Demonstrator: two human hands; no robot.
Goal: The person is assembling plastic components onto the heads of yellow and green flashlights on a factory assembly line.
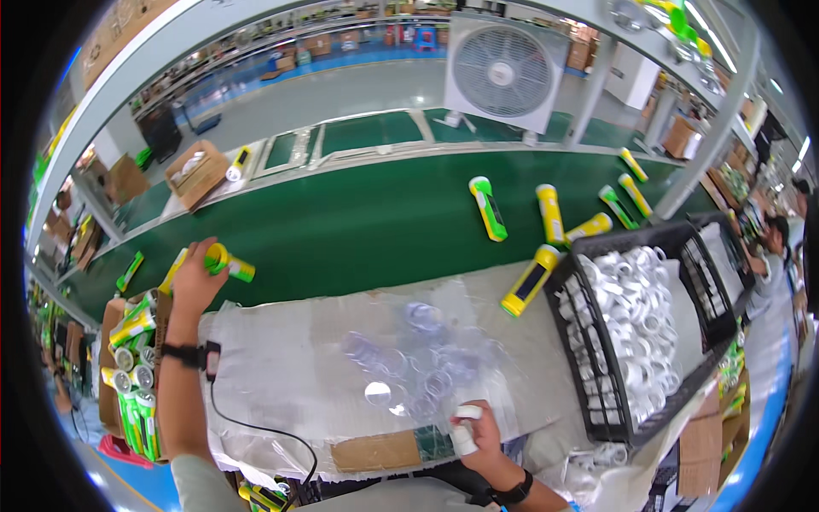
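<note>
At the left, my left hand reaches over the near edge of the green belt, its fingers closed on a yellow-and-green flashlight. Another yellow flashlight lies partly hidden behind that hand. Close to the table's front edge, my right hand is closed on white plastic rings. Clear round plastic lenses are heaped on the covered table, beyond my right hand. Below my left hand, a cardboard box holds several flashlights standing and lying together.
A black crate full of white rings stands at the right. Several flashlights lie on the green belt. A fan and a small carton are beyond. A cable runs from my left wristband. Another person is at far right.
</note>
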